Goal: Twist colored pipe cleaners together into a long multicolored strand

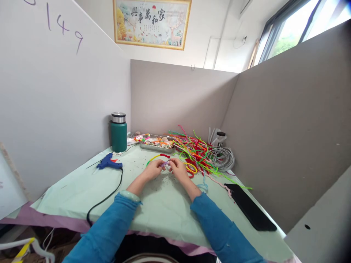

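Observation:
Close together over the middle of the table are my left hand (154,170) and my right hand (177,168). Between their fingertips, both pinch a short purple fuzzy strip (163,164) that looks like pipe cleaner. Just behind my fingers curves a pipe cleaner in green, yellow and red (157,156); whether it joins the purple piece is hidden. Scissors with yellow and red handles (192,168) lie beside my right hand, their blades out of sight. A light blue pipe cleaner (203,185) rests by my right wrist.
Left stands a blue glue gun (109,162) with its black cord, near a green bottle (119,133). Behind my hands are a metal tray of small pieces (157,149), a heap of pipe cleaners (196,148) and coiled grey wire (223,159). A black slab (251,208) lies right.

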{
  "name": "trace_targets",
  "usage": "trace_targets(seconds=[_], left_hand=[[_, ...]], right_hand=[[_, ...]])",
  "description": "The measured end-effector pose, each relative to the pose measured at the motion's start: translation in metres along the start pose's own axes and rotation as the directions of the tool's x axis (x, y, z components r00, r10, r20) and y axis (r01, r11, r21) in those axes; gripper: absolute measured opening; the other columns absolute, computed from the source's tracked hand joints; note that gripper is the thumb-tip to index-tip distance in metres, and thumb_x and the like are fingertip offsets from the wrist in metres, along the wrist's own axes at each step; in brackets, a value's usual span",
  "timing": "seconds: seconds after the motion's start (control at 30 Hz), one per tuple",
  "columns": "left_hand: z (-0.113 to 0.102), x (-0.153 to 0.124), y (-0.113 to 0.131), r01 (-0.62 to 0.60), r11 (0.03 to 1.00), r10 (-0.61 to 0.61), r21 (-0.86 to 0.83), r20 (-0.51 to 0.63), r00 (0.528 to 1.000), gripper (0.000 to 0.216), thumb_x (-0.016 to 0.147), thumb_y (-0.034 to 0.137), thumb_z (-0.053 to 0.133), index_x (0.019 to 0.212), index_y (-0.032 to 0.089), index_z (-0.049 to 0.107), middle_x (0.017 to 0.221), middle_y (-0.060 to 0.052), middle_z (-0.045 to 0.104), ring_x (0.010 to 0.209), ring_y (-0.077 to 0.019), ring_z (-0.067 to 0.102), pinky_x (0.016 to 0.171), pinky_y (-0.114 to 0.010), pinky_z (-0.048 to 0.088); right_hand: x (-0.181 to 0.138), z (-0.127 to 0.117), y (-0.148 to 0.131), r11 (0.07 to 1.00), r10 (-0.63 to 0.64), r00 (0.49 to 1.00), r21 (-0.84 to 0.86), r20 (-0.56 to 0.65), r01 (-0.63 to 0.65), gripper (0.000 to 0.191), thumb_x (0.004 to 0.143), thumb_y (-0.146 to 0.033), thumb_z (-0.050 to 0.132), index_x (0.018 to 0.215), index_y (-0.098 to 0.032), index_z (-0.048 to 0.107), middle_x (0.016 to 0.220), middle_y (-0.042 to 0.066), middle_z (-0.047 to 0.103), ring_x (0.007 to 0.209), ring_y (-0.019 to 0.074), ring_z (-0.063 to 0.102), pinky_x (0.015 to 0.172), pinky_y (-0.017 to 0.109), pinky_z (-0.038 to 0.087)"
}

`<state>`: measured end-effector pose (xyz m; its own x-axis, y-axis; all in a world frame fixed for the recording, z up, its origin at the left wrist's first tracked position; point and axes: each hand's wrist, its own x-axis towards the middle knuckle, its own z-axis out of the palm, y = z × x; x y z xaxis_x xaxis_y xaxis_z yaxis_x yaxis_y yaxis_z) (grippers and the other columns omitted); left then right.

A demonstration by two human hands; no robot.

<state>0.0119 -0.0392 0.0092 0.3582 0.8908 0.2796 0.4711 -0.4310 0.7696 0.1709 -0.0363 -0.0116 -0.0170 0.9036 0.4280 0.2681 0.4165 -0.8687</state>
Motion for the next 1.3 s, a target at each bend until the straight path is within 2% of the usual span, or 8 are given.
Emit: trace_targets(seconds=[0.1,0.17,0.33,0.47,0.63,0.9,1.1,1.3], left_hand=[[0.000,0.007,0.008,-0.021,0.999,0.022,0.050,-0.036,0.999,0.028,0.074,0.030,0.046,0.090,0.014,0.063,0.064,0.000,0.061,0.054,-0.0101,0.048,0.050,-0.020,0.034],[0.001,0.012,0.013,-0.020,0.992,0.031,0.126,-0.087,0.996,0.026,0.075,0.029,0.044,0.082,0.014,0.065,0.061,0.000,0.060,0.054,-0.0100,0.047,0.051,-0.020,0.033],[0.007,0.013,0.010,0.014,0.991,0.015,0.137,-0.204,0.979,0.024,0.075,0.029,0.046,0.079,0.014,0.064,0.067,-0.001,0.062,0.059,-0.0102,0.049,0.055,-0.020,0.034],[0.009,0.008,0.003,0.004,0.992,0.023,0.125,-0.214,0.977,0.023,0.076,0.030,0.045,0.079,0.015,0.062,0.067,0.000,0.061,0.060,-0.0105,0.050,0.055,-0.020,0.034],[0.007,0.004,0.006,0.027,0.978,0.020,0.208,-0.220,0.975,0.020,0.078,0.027,0.044,0.078,0.017,0.061,0.069,0.000,0.062,0.061,-0.0113,0.050,0.057,-0.021,0.033],[0.008,0.003,0.010,0.011,0.971,0.028,0.237,-0.162,0.986,0.021,0.078,0.027,0.041,0.073,0.018,0.060,0.063,0.001,0.059,0.059,-0.0116,0.050,0.055,-0.021,0.033],[0.009,0.005,0.005,0.014,0.980,0.020,0.200,-0.171,0.985,0.021,0.077,0.029,0.043,0.080,0.018,0.060,0.066,0.001,0.060,0.059,-0.0113,0.050,0.055,-0.020,0.034],[0.012,0.008,-0.002,-0.007,0.998,0.021,0.068,-0.204,0.979,0.024,0.073,0.027,0.048,0.091,0.015,0.059,0.077,-0.002,0.064,0.065,-0.0117,0.054,0.060,-0.021,0.039]], right_hand=[[0.001,0.003,-0.002,0.999,0.037,0.999,0.041,-0.028,-0.035,0.013,0.073,-0.030,0.051,0.077,-0.019,0.056,0.060,-0.002,0.056,0.045,0.0110,0.050,0.043,0.022,0.039],[0.003,0.005,-0.004,0.991,0.074,0.997,0.113,-0.038,-0.069,0.014,0.072,-0.032,0.051,0.074,-0.018,0.054,0.057,-0.003,0.054,0.043,0.0102,0.048,0.042,0.022,0.038],[0.001,0.008,-0.008,0.935,0.170,0.985,0.320,-0.031,-0.151,0.021,0.069,-0.036,0.056,0.076,-0.016,0.055,0.065,-0.001,0.055,0.047,0.0086,0.048,0.043,0.021,0.041],[-0.005,0.010,-0.009,0.919,0.196,0.980,0.344,0.018,-0.190,0.024,0.068,-0.039,0.059,0.072,-0.016,0.054,0.061,-0.002,0.054,0.045,0.0080,0.047,0.041,0.020,0.039],[-0.011,0.012,-0.010,0.920,0.182,0.981,0.338,0.073,-0.196,0.026,0.067,-0.042,0.061,0.068,-0.017,0.053,0.053,-0.005,0.051,0.040,0.0078,0.043,0.039,0.021,0.034],[-0.012,0.014,-0.005,0.875,0.225,0.974,0.434,0.024,-0.213,0.027,0.065,-0.042,0.062,0.069,-0.017,0.053,0.054,-0.005,0.051,0.039,0.0060,0.040,0.037,0.020,0.031],[-0.012,0.013,-0.005,0.869,0.261,0.965,0.434,0.011,-0.240,0.028,0.063,-0.041,0.064,0.068,-0.016,0.053,0.054,-0.006,0.050,0.037,0.0055,0.038,0.035,0.019,0.028],[-0.012,0.012,-0.006,0.865,0.265,0.964,0.441,-0.001,-0.237,0.029,0.063,-0.043,0.064,0.063,-0.017,0.051,0.051,-0.006,0.048,0.037,0.0054,0.036,0.036,0.020,0.026]])
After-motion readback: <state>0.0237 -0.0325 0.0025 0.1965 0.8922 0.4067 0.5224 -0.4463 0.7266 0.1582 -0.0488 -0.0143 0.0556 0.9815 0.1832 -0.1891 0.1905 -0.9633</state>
